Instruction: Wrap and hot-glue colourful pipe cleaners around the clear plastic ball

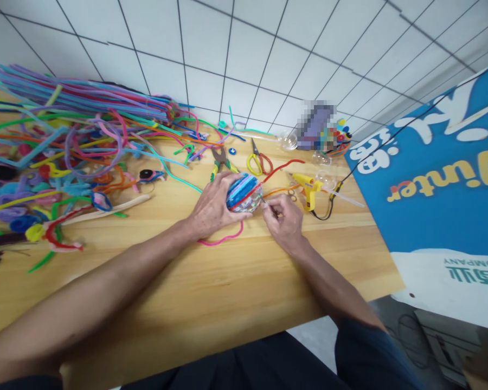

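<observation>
My left hand (212,208) is wrapped round the left side of a clear ball (250,201) partly covered with pipe cleaners in blue shades. A red pipe cleaner (282,170) runs across the ball, its free end sticking out to the upper right. At the ball's right edge, my right hand (283,216) is closed in a pinch; what it holds looks thin and dark, too small to make out. An orange pipe cleaner (274,190) passes behind the right hand. Below the ball, a pink pipe cleaner (228,237) curls on the wooden table (211,292).
Beyond the ball lie pliers (219,161), scissors (260,162) and a blue button (232,151). To the right is a yellow glue gun (309,187) with a black cord. Loose pipe cleaners (93,146) pile up on the left, before a thick bundle (89,100).
</observation>
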Action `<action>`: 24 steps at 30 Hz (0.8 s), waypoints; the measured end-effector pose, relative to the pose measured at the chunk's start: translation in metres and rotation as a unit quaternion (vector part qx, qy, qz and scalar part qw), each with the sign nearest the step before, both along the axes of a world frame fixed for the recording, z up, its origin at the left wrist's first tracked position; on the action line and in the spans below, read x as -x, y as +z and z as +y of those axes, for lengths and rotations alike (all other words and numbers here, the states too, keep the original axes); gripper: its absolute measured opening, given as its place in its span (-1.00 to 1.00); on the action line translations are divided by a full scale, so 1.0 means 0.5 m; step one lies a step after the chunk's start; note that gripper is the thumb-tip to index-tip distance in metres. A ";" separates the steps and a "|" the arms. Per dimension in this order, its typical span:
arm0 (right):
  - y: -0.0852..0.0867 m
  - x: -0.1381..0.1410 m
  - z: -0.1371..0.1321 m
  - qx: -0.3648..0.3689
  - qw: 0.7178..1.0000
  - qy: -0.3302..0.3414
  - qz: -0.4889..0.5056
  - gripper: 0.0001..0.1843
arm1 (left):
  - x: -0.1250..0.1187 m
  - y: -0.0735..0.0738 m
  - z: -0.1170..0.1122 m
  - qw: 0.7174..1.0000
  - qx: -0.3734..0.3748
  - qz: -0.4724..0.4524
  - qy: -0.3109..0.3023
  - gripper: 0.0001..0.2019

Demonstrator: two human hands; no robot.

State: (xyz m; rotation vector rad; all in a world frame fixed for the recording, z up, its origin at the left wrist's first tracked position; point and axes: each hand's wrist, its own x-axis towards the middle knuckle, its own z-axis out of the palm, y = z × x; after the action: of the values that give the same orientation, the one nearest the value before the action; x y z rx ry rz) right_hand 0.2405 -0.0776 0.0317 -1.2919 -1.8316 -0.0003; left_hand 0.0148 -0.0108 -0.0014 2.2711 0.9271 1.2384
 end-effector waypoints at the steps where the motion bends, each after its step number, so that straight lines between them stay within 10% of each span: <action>1: -0.002 -0.002 0.000 -0.016 1.000 0.011 -0.002 -0.85 | 0.000 0.000 0.001 1.000 0.000 -0.002 -0.001 0.01; 24: -0.017 0.003 0.024 0.043 0.997 -0.014 0.062 -0.85 | 0.000 0.006 0.004 0.999 0.052 -0.018 -0.001 -0.05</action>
State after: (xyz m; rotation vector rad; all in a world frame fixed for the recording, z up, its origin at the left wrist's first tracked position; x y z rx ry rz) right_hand 0.2390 -0.0654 0.0233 -1.3467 -1.7232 0.1419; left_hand 0.0146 -0.0089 0.0016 2.1623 0.9533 1.1985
